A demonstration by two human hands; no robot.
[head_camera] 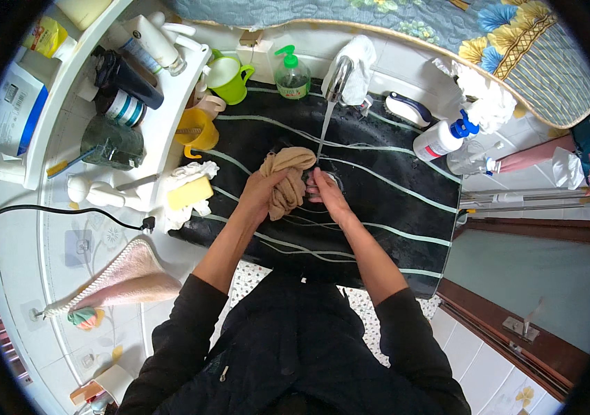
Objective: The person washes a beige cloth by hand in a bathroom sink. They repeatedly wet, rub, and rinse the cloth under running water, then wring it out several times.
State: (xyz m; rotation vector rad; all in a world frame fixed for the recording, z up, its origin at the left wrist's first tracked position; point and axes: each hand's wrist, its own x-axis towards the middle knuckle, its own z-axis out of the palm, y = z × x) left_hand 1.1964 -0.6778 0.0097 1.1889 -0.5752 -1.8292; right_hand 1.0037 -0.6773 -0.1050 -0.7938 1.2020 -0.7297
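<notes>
My left hand (259,193) grips a bunched, wet-looking tan cloth (290,181) over the black sink basin (378,199). Right beside it, my right hand (327,194) is in the stream of running water (324,129), fingers slightly bent towards the cloth; I see nothing held in it. The water falls from a chrome tap (339,80) with a white cloth (361,65) draped over it. The drain area behind my right hand is partly hidden.
Along the left stand a yellow cup (204,136), a green cup (232,78) and a yellow soap bar (190,193). A green pump bottle (293,78), a scrub brush (408,109) and a white bottle (436,141) line the back and right. A crowded white shelf (170,98) juts in.
</notes>
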